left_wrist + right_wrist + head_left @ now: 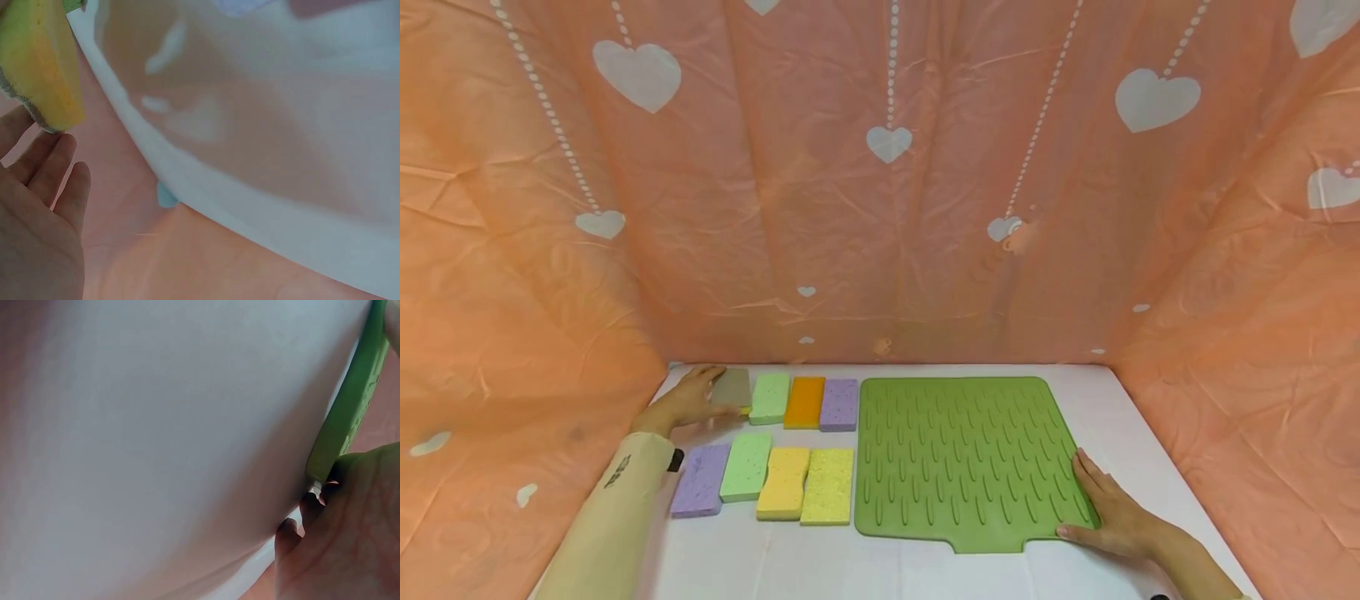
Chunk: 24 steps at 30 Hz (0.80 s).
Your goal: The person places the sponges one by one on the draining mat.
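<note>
At the back left, my left hand [692,398] pinches a yellow sponge with a grey scouring face [732,388], thumb at its near edge and fingers at its far edge. The left wrist view shows this sponge's yellow side [47,59] against the fingertips [62,142]. A light green sponge [770,398] stands to its right, followed by an orange sponge [805,403] and a purple sponge [838,406]. On the right, my right hand [1116,512] lies with spread fingers along the edge of a green ridged mat [970,458]. The right wrist view shows the mat's edge [350,406] by that palm.
A nearer row holds another purple sponge [700,481], a light green one [747,467], a waisted yellow-orange one [783,483] and a yellow one [827,487]. Orange sheeting with hearts [887,250] encloses the white table [790,567] on three sides. The mat's tab points toward me.
</note>
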Each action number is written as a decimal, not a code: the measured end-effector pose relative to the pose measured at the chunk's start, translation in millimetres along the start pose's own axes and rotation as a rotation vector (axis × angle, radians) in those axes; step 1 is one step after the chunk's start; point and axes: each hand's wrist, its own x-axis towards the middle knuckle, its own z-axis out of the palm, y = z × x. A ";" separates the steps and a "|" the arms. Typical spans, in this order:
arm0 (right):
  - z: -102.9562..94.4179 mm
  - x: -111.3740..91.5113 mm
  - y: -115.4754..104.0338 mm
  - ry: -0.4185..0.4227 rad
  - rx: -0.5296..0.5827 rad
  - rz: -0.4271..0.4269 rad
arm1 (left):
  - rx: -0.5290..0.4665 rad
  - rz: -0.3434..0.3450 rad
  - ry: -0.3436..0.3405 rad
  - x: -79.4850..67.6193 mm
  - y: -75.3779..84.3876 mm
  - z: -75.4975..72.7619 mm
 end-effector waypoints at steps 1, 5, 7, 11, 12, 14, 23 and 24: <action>0.5 0.0 0.1 -0.001 0.000 0.000 | -0.003 0.004 0.008 -0.6 1.1 -0.9; 1.3 -0.2 0.4 -0.008 -0.001 0.003 | -0.025 0.019 0.042 -0.8 6.5 -6.0; 0.9 -0.2 0.4 -0.006 -0.007 0.000 | -0.028 0.025 0.048 0.4 10.8 -8.4; -0.3 0.3 0.4 0.004 -0.021 -0.009 | -0.070 0.017 0.038 7.2 20.2 -7.8; -0.1 0.2 0.6 0.007 -0.021 -0.012 | -0.083 0.014 0.034 9.4 23.3 -6.9; 0.4 0.5 1.0 0.009 -0.019 -0.010 | -0.096 0.020 0.031 13.8 29.2 -4.2; 1.4 0.8 0.8 0.006 -0.017 -0.004 | -0.145 0.032 0.019 27.2 66.0 4.9; 1.3 0.6 0.8 0.009 -0.018 -0.004 | -0.148 0.036 0.017 28.5 70.3 6.3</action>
